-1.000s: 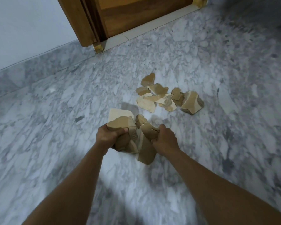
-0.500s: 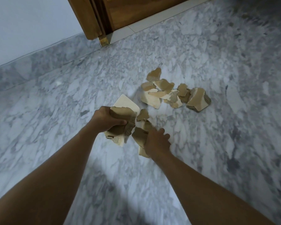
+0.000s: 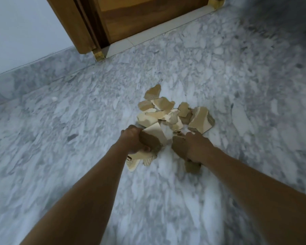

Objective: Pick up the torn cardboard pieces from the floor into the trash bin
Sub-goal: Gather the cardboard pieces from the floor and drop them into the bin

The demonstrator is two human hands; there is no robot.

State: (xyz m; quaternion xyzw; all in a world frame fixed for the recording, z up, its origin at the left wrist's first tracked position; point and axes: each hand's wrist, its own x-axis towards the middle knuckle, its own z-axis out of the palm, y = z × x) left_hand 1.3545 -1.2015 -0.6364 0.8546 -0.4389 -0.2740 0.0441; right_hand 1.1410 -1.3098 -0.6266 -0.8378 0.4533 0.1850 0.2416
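Grey marble floor (image 3: 60, 138) holds torn cardboard pieces (image 3: 163, 104)

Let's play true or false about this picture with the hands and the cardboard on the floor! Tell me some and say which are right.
1. The left hand grips torn brown cardboard pieces. True.
2. The right hand is empty. False: it holds cardboard too.
3. A pile of loose cardboard scraps lies on the grey marble floor beyond the hands. True.
4. A trash bin stands beside the pile. False: no bin is in view.

Grey marble floor (image 3: 60, 131), wooden door (image 3: 148, 16), pale wall (image 3: 21, 32)
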